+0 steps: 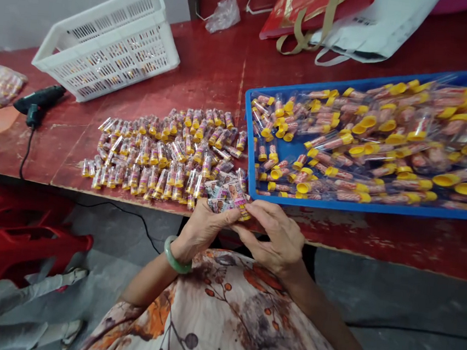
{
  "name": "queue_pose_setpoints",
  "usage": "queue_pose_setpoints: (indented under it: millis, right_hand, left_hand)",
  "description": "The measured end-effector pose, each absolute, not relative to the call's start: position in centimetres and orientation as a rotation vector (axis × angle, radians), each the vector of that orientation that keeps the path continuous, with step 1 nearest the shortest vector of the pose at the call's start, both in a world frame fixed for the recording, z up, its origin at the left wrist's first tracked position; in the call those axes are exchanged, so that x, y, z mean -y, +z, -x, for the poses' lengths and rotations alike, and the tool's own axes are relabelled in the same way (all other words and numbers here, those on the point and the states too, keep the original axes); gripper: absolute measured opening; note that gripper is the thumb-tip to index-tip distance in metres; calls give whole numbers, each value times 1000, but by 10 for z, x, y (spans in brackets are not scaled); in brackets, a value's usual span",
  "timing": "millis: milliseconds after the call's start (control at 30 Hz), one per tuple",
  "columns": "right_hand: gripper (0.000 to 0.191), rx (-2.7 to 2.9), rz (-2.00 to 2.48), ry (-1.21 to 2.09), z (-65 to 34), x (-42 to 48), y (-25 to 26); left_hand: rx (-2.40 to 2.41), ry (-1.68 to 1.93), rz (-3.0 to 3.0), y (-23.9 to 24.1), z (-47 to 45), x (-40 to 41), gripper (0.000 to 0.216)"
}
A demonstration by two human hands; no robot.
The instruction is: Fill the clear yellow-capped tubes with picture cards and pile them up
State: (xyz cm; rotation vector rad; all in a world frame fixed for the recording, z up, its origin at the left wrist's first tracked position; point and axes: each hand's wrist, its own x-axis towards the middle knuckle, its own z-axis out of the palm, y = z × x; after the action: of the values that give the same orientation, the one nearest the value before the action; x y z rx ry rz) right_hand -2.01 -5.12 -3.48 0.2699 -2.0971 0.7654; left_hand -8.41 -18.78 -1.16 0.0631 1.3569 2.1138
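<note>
Grips printed wrappers (226, 191) in the left hand (206, 224) at the near edge of the red table (209, 79), just left of the near-left corner of the blue tray (350, 206); touches their right end with the right hand (277, 237). Cannot tell pinch from light contact there, nor make out their long axis or anything under the fingers.

Printed wrappers (227, 191) held at the red table (210, 74)
The left hand (209, 225) grips them, the right hand (277, 237) touches them; a blue tray (338, 205) holds yellow-capped tubes (365, 138), with small wrapped cylinders (165, 154) beside it.
</note>
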Motion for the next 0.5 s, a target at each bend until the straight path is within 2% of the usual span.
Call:
queue_pose_setpoints:
  millis: [233,500]
  right_hand:
    - [47,1962,-188,804,24,61,-41]
    - [39,1966,-197,870,23,61,-44]
  left_hand:
    - [-1377,2131,-98,-10,85,186,33]
    - [-1298,2215,99,-1,84,180,23]
